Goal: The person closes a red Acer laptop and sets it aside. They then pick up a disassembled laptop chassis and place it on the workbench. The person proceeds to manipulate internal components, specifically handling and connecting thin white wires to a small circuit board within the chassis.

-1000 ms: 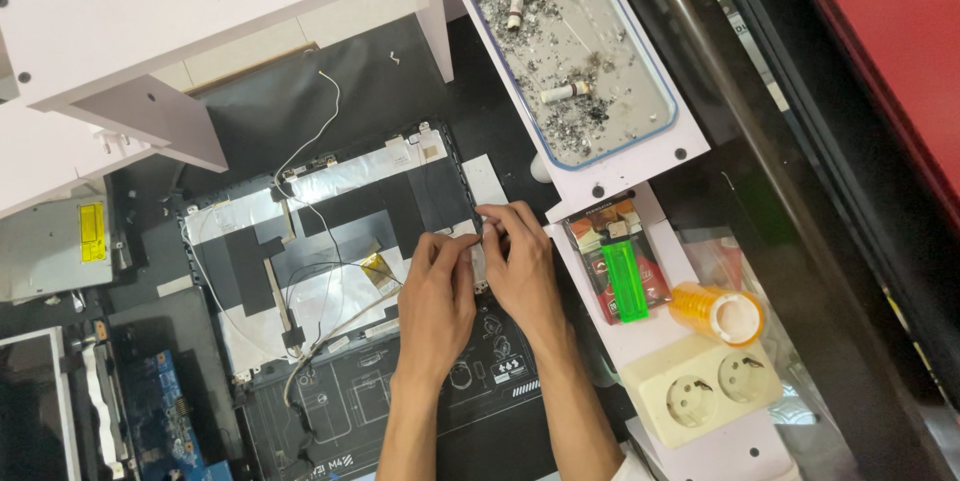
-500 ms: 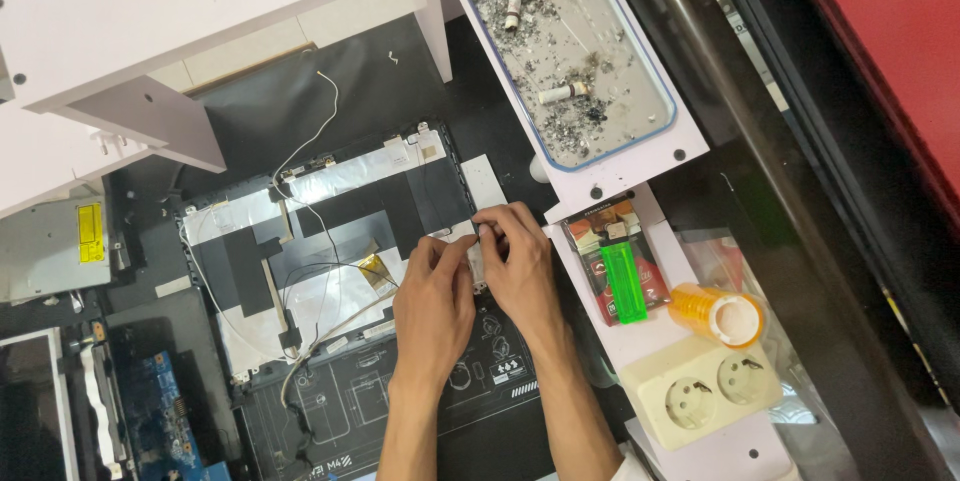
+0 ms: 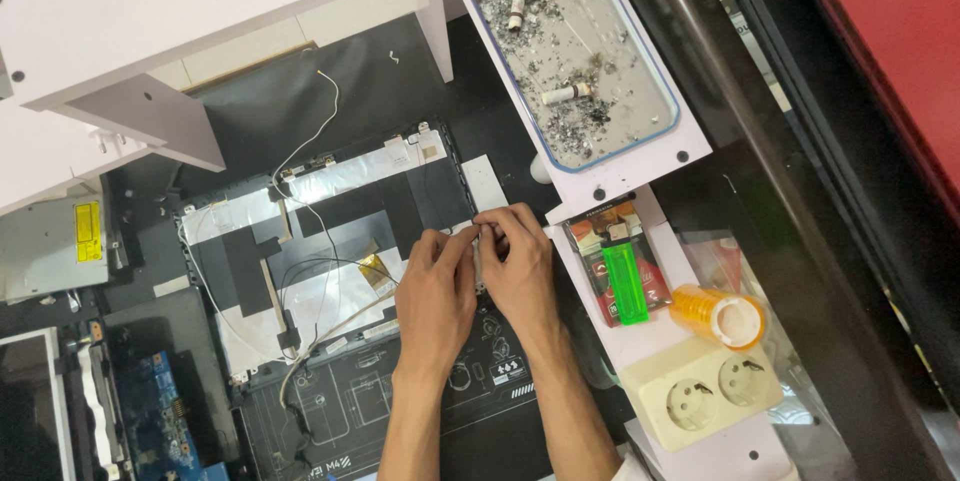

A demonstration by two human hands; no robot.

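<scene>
I am pinching with both hands at the right edge of the opened laptop display back panel (image 3: 330,241), a dark shell lined with silver foil and black tape, lying flat on the dark surface (image 3: 380,71). My left hand (image 3: 435,291) and my right hand (image 3: 520,266) are meeting fingertip to fingertip, each grip pressed together on a small pale strip (image 3: 478,233) at that edge — what exactly it is, I cannot tell. To do this well, I am judging that slow, even pulling close to the panel suits it, keeping clear of the thin white and black cables (image 3: 300,211) beside my left hand. Just right of my knuckles a white ledge is crowding me, carrying a green lighter (image 3: 624,283), an orange tape roll (image 3: 722,317), a cream double socket (image 3: 705,391) — and a grey ash tray (image 3: 570,51) beyond.
</scene>
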